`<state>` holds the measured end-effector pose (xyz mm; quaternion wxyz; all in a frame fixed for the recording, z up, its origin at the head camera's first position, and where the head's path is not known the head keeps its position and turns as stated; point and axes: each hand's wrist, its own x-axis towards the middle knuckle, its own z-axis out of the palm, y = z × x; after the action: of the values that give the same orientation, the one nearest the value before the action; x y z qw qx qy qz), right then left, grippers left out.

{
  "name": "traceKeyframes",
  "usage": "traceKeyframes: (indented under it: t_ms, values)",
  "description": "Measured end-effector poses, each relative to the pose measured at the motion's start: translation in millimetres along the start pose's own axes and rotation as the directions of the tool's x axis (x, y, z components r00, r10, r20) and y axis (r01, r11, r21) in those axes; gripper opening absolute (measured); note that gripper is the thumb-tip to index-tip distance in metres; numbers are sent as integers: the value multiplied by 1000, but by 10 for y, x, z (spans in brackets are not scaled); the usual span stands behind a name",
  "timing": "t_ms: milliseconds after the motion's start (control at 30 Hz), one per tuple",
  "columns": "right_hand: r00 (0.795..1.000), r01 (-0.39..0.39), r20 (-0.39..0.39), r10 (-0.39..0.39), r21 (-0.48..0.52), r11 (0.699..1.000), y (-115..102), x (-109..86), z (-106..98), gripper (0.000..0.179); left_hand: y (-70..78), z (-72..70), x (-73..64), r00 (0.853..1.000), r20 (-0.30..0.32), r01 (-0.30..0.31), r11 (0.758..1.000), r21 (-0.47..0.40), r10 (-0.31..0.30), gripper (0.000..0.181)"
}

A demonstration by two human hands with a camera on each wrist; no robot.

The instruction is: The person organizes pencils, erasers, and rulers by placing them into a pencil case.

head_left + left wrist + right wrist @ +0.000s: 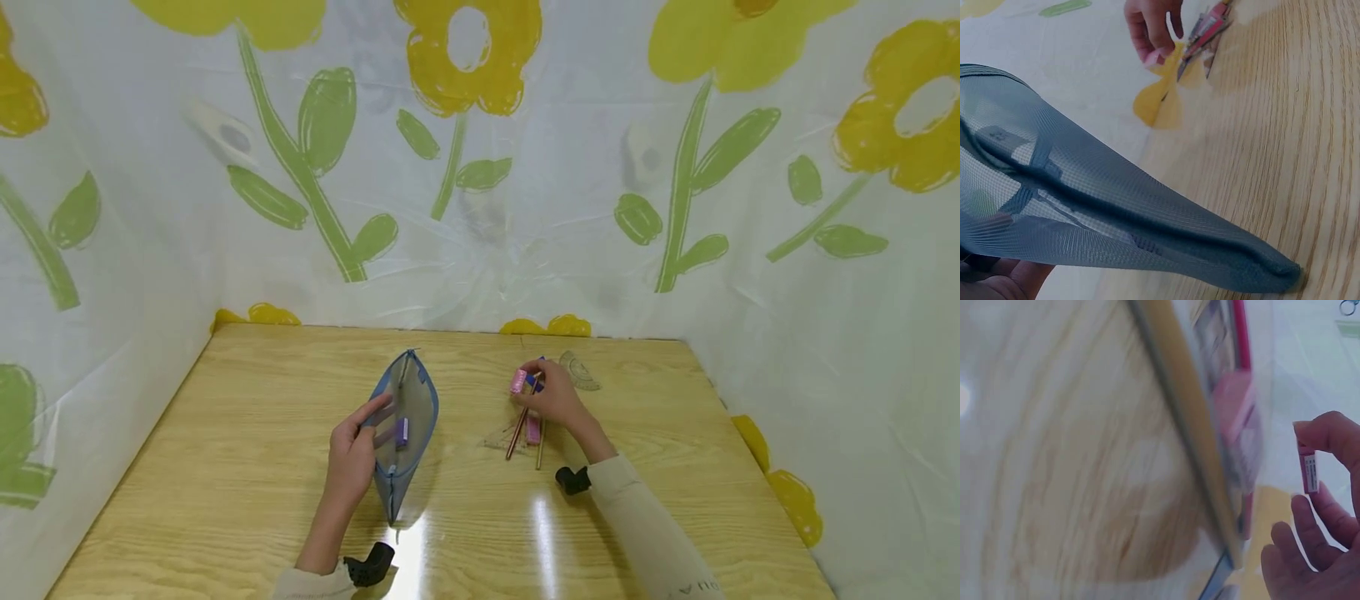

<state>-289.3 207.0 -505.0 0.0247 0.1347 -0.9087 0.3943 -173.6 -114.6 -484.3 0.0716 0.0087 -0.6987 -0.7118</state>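
Observation:
My left hand [356, 450] grips the left side of a blue mesh zip pouch [420, 454], whose mouth gapes upward. A purple eraser [402, 432] shows inside it, and the mesh fills much of the left wrist view. Over the stationery on the right, my right hand [553, 396] pinches a small pink eraser [1310, 470] between thumb and fingertips, its barcode label showing. Just below that hand lie a dark red pencil [516, 433], a gold-coloured pencil [540, 450] and another pink eraser [533, 430]. A blue item [534, 382] is partly hidden by the right hand.
A clear protractor [579, 372] lies just beyond the right hand, and a clear set square [498, 438] lies partly under the pencils. The wooden table [247, 417] meets a white flower-printed curtain [525, 233] at the back and sides.

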Motion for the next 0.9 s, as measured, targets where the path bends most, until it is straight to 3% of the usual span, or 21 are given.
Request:
traceKeyframes:
  t_ms: [233, 433, 767, 900]
  values:
    - [998, 52, -48, -47, 102, 993, -170, -86, -21, 45, 18, 15, 29, 1000, 10, 2, 1000, -10, -2, 54]
    - [991, 130, -29, -127, 207, 970, -357, -245, 50, 46, -7, -7, -6, 1000, 6, 21, 1000, -13, -21, 54]
    - [994, 109, -3, -111, 225, 968, -577, -372, 206, 45, 5, -4, -45, 1000, 23, 14, 1000, 2, -14, 53]
    - [989, 148, -6, -151, 233, 961, -677, -398, 260, 46, 5, 15, -57, 1000, 27, 10, 1000, 11, -10, 52]
